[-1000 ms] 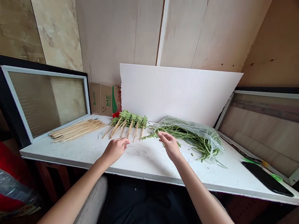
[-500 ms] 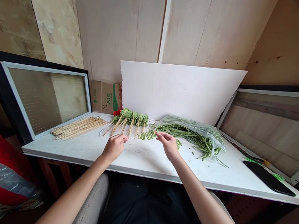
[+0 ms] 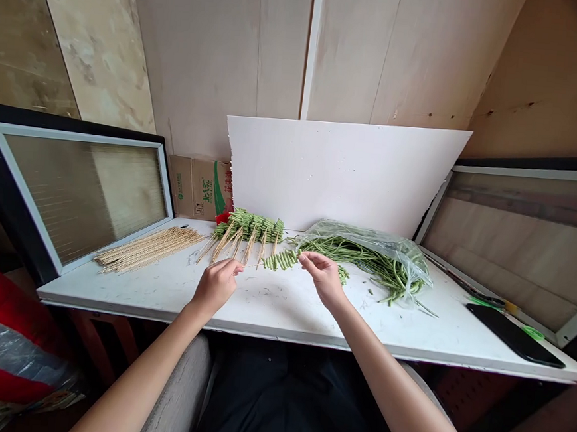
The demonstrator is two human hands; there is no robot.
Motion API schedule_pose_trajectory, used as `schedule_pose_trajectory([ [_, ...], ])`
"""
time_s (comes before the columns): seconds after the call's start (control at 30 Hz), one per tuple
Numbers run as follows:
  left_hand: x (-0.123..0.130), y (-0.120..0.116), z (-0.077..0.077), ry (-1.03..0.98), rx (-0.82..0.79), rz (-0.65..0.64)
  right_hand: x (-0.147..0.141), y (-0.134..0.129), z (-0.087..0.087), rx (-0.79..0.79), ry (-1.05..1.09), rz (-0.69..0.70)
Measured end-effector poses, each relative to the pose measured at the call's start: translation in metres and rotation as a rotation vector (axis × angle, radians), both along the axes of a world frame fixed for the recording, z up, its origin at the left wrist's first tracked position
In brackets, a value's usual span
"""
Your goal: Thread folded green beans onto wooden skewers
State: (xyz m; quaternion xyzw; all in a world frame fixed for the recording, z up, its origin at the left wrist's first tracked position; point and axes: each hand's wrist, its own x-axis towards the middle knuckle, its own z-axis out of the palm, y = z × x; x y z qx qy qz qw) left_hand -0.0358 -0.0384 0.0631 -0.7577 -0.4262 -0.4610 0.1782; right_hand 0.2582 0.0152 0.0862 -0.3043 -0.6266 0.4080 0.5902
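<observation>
Between my hands a thin skewer carries a green bean folded back and forth (image 3: 281,261). My left hand (image 3: 217,283) is closed on the bare end of the skewer. The fingers of my right hand (image 3: 322,277) pinch the bean at the right end of the folds. Behind them, finished bean skewers (image 3: 252,226) lie piled with their sticks pointing forward. Long loose green beans (image 3: 365,258) lie partly under a clear plastic bag (image 3: 391,241) on the right. Bare wooden skewers (image 3: 148,249) are heaped on the left.
The white table (image 3: 280,315) holds a black phone (image 3: 515,335) and scissors (image 3: 482,296) at the right. A cardboard box (image 3: 198,185) and a white board (image 3: 342,173) stand at the back. Framed panels flank both sides.
The view has shifted slightly. Both hands keep their grips, and the folds on the skewer look a little more spread out.
</observation>
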Motion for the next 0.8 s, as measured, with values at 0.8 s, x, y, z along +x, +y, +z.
schedule_pose_trajectory([
  [0.8, 0.005, -0.007, 0.018, 0.021, 0.143, 0.019, -0.008, -0.004, 0.005, -0.155, 0.063, 0.064],
])
